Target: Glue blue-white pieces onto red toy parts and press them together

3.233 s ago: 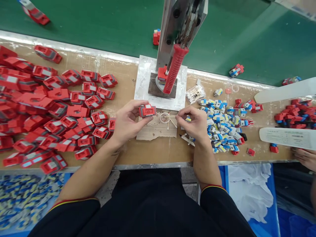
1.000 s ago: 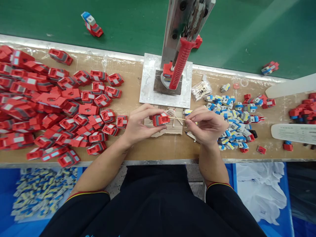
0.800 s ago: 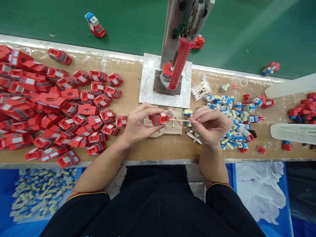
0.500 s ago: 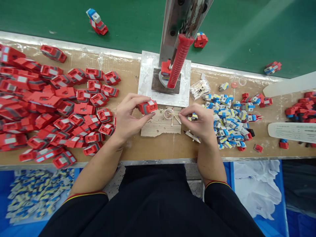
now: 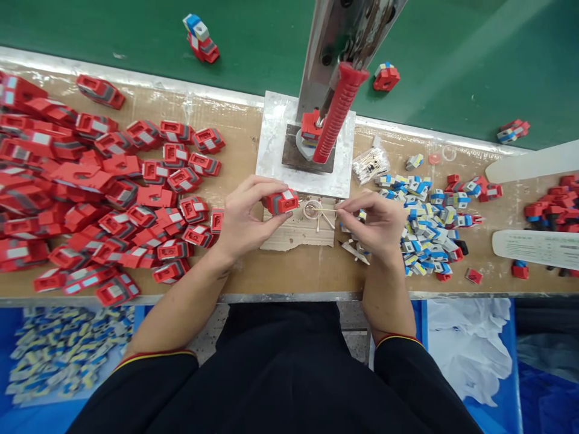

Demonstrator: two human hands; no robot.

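My left hand (image 5: pixel 251 214) pinches a red plastic toy part (image 5: pixel 281 201) with white and grey patches between thumb and fingers. In my right hand (image 5: pixel 375 220) is a thin cotton swab (image 5: pixel 326 210), gripped between thumb and fingertips. Its far end reaches over a small round dish (image 5: pixel 312 209), whose contents I cannot make out. The dish sits on a torn piece of cardboard (image 5: pixel 294 235), with another swab leaning at it. Above the cardboard, a hand press with a red handle (image 5: pixel 337 114) holds a red part (image 5: pixel 310 126) under its ram.
A big heap of red parts (image 5: pixel 122 193) covers the left of the bench. To the right lie many white-and-blue parts (image 5: pixel 423 226) and a bag of cotton swabs (image 5: pixel 371 164). Blue bins (image 5: pixel 506 361) stand below the front edge. Assembled pieces rest on the green surface (image 5: pixel 253 48) behind.
Both hands have shifted slightly right in the view, along with the press and nearby items. The red part and swab stay held.
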